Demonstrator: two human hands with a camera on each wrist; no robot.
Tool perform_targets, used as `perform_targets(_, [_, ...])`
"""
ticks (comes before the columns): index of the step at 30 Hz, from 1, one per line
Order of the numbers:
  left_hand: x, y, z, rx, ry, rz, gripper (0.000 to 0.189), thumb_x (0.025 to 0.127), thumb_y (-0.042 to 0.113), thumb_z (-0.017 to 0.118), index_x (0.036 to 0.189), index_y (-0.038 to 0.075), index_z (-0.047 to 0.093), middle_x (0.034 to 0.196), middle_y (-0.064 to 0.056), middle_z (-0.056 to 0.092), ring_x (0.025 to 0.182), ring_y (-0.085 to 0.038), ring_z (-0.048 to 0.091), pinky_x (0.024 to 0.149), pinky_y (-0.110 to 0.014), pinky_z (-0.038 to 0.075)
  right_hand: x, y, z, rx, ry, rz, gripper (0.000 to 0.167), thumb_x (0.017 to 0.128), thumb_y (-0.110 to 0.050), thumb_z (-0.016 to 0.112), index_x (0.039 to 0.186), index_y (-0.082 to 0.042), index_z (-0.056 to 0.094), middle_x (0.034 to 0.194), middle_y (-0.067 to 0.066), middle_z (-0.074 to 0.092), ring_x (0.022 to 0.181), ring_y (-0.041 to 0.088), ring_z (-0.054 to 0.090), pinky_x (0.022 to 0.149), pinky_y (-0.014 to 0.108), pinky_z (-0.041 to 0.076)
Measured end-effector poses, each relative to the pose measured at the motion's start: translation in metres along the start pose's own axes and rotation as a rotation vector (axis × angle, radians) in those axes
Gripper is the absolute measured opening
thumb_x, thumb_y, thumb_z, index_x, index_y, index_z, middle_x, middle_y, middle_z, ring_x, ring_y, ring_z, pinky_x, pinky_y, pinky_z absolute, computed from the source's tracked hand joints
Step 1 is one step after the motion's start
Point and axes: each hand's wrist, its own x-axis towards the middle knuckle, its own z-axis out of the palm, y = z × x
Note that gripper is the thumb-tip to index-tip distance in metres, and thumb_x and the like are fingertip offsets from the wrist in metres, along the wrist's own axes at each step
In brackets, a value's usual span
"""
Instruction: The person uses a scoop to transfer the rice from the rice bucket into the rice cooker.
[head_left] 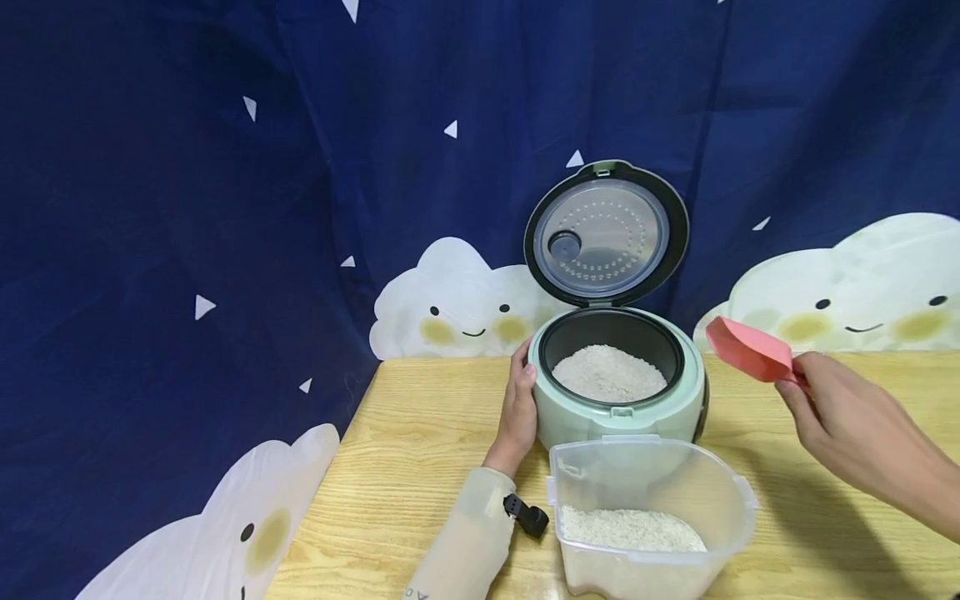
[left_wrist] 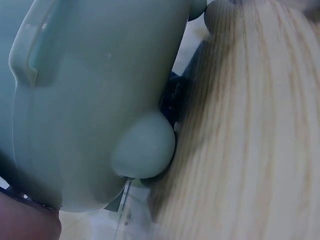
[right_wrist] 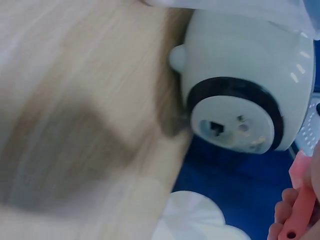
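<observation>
A pale green rice cooker (head_left: 622, 421) stands on the table with its round lid (head_left: 600, 237) raised. White rice (head_left: 609, 374) is heaped in its dark inner pot (head_left: 551, 350). My left hand (head_left: 519, 412) rests against the cooker's left side, thumb near the rim; the left wrist view shows the cooker body (left_wrist: 100, 100) close up. To the right of the cooker, my right hand (head_left: 847, 412) grips a pink scoop (head_left: 752, 350) by its handle, in the air. No rice shows in the scoop. In the right wrist view, fingers (right_wrist: 282, 212) wrap the scoop handle (right_wrist: 300, 215).
A clear plastic bin (head_left: 731, 546) stands right in front of the cooker, with more rice (head_left: 630, 531) in it. The wooden table (head_left: 420, 433) ends at the left and back. Behind it hangs a blue curtain (head_left: 187, 208) with clouds.
</observation>
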Motion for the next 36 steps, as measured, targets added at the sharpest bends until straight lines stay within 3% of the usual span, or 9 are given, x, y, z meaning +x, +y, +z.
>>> perform_targets(7, [0.001, -0.001, -0.001, -0.003, -0.003, -0.004, 0.06, 0.102, 0.031, 0.027, 0.16, 0.015, 0.032, 0.165, -0.008, 0.04, 0.152, -0.024, 0.037, 0.13, -0.044, 0.023, -0.027, 0.025, 0.014, -0.049, -0.159, 0.131, 0.013, 0.097, -0.005, 0.058, 0.086, -0.005, 0.052, 0.069, -0.001, 0.04, 0.06, 0.001, 0.027, 0.051, 0.022, 0.023])
perform_targets(13, [-0.001, -0.001, -0.002, 0.002, -0.003, -0.01, 0.06, 0.103, 0.03, 0.026, 0.16, 0.015, 0.032, 0.165, -0.008, 0.039, 0.152, -0.024, 0.037, 0.13, -0.045, 0.023, -0.056, 0.038, 0.032, -0.079, -0.267, 0.13, 0.014, 0.102, -0.007, 0.054, 0.089, -0.006, 0.05, 0.07, 0.0, 0.038, 0.059, 0.004, 0.026, 0.053, 0.021, 0.022])
perform_targets(16, [0.0, -0.001, -0.002, 0.006, -0.004, -0.011, 0.059, 0.103, 0.031, 0.027, 0.16, 0.016, 0.032, 0.165, -0.006, 0.04, 0.152, -0.022, 0.037, 0.13, -0.044, 0.024, -0.067, 0.039, 0.039, -0.098, -0.272, 0.1, 0.018, 0.103, -0.006, 0.052, 0.086, -0.008, 0.048, 0.069, -0.001, 0.036, 0.058, 0.004, 0.024, 0.053, 0.02, 0.021])
perform_targets(22, [0.0, -0.001, -0.001, 0.008, -0.007, -0.007, 0.06, 0.102, 0.03, 0.027, 0.16, 0.015, 0.032, 0.165, -0.008, 0.039, 0.152, -0.024, 0.037, 0.13, -0.043, 0.024, -0.078, 0.039, 0.047, -0.145, -0.171, 0.006, 0.021, 0.094, 0.002, 0.06, 0.081, -0.008, 0.048, 0.066, -0.002, 0.035, 0.059, 0.007, 0.024, 0.054, 0.02, 0.02])
perform_targets(28, [-0.001, -0.001, -0.001, 0.009, -0.003, -0.013, 0.06, 0.102, 0.031, 0.027, 0.16, 0.017, 0.033, 0.165, -0.006, 0.039, 0.153, -0.024, 0.037, 0.13, -0.045, 0.024, -0.085, 0.042, 0.053, -0.164, -0.18, 0.031, 0.018, 0.092, 0.002, 0.063, 0.082, -0.005, 0.05, 0.068, 0.0, 0.039, 0.062, 0.014, 0.03, 0.055, 0.025, 0.023])
perform_targets(32, [-0.001, -0.001, -0.001, 0.01, -0.001, -0.009, 0.06, 0.102, 0.032, 0.027, 0.16, 0.017, 0.033, 0.165, -0.006, 0.04, 0.153, -0.023, 0.037, 0.13, -0.046, 0.023, -0.09, 0.044, 0.056, -0.171, -0.213, 0.044, 0.008, 0.092, 0.005, 0.059, 0.089, -0.001, 0.055, 0.072, 0.004, 0.05, 0.063, 0.017, 0.042, 0.056, 0.03, 0.033])
perform_targets(36, [-0.001, -0.001, -0.002, 0.012, -0.001, -0.004, 0.059, 0.103, 0.031, 0.028, 0.16, 0.018, 0.034, 0.165, -0.005, 0.04, 0.153, -0.022, 0.037, 0.13, -0.046, 0.023, -0.094, 0.045, 0.059, -0.193, -0.198, 0.019, 0.005, 0.091, 0.007, 0.056, 0.091, 0.002, 0.055, 0.074, 0.006, 0.052, 0.065, 0.019, 0.045, 0.056, 0.031, 0.034])
